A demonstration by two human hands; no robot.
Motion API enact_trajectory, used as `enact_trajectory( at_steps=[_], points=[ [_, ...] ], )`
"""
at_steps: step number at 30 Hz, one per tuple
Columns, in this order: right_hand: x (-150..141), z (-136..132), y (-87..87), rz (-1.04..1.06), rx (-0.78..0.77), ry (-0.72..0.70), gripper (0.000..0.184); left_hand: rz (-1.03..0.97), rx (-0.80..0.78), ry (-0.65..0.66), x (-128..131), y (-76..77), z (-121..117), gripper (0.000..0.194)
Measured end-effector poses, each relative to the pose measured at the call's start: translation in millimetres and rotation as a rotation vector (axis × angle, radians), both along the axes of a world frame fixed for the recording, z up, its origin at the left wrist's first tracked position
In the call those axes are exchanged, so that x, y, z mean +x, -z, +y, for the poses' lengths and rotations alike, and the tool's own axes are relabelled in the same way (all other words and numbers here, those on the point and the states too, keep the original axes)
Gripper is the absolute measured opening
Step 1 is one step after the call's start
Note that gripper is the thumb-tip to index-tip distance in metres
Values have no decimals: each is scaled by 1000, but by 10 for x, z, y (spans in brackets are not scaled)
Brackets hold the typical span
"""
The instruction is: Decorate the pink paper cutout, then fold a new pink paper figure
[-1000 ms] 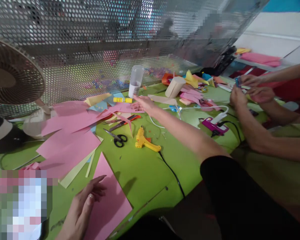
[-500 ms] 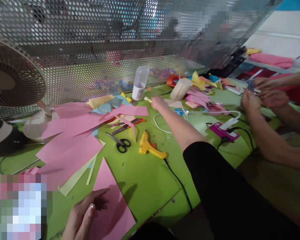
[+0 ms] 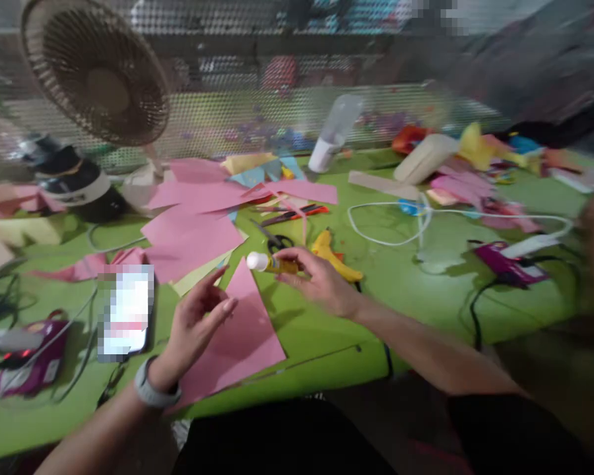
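My right hand (image 3: 319,280) is closed around a yellow glue stick (image 3: 280,264), its white cap pointing left toward my other hand. To the left, my left hand (image 3: 200,323) hovers open over a pink sheet of paper (image 3: 242,333), thumb and fingers apart, holding nothing. A grey band circles that wrist. Just behind the glue stick lie black-handled scissors (image 3: 278,243), partly covered by it. A yellow hot glue gun (image 3: 337,257) rests beyond my right hand.
More pink paper (image 3: 193,241) spreads toward the mesh wall. A fan (image 3: 99,79), a phone (image 3: 127,310) and a purple power strip (image 3: 32,363) are on the left. A clear bottle (image 3: 334,135) stands behind; another purple power strip (image 3: 512,262) with cables lies right.
My right hand picked up the glue stick near the bottle and brought it back toward my left hand. The view has turned left, and the co-worker's hands have left it.
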State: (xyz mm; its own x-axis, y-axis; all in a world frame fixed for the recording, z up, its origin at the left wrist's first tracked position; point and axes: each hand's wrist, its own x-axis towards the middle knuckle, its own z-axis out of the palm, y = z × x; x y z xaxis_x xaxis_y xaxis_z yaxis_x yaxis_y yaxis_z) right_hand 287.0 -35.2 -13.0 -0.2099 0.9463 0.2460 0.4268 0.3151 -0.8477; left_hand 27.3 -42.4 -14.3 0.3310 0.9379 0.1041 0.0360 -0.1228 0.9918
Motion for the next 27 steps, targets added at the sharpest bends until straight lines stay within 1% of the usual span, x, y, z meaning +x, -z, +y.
enact_trajectory(
  at_steps=[1,2,4,5,8,10,14,15,16,18,20,22,23,24,25,27],
  points=[
    [-175,-123,44,5,0,-60,29,-42,-11,-7,15,1,-1,52],
    [-309,-206,88,4,3,-96,28,-70,-25,-23,27,5,1,52],
    [-459,-272,183,18,-15,-127,27,-98,-50,-50,42,19,7,39],
    [-485,-269,231,50,-40,-125,30,-97,-61,-56,46,28,11,37],
    [-450,-218,337,206,-173,-129,38,-157,-69,-129,50,51,24,39],
    [-403,-208,352,254,-221,-132,38,-189,-79,-149,51,67,37,40],
    [-384,-270,272,150,-130,-66,37,-177,-100,-89,58,95,62,38],
    [-389,-288,250,152,-134,-69,37,-163,-93,-78,59,97,64,37],
    [-392,-302,236,178,-163,-82,38,-148,-77,-74,59,98,61,36],
    [-386,-315,240,267,-285,-117,40,-103,-11,-67,55,92,46,33],
    [-361,-306,283,341,-479,-150,48,-43,110,-48,49,83,21,31],
    [-329,-282,332,370,-710,-184,60,15,235,-23,48,78,-5,27],
    [-317,-270,347,375,-794,-196,65,32,268,-18,51,79,-16,26],
    [-312,-259,350,380,-832,-202,67,35,272,-19,56,82,-23,25],
    [-313,-251,341,386,-818,-203,67,27,251,-25,63,86,-27,24],
    [-331,-246,298,412,-679,-190,59,-19,181,-37,74,98,-25,23]
  ],
)
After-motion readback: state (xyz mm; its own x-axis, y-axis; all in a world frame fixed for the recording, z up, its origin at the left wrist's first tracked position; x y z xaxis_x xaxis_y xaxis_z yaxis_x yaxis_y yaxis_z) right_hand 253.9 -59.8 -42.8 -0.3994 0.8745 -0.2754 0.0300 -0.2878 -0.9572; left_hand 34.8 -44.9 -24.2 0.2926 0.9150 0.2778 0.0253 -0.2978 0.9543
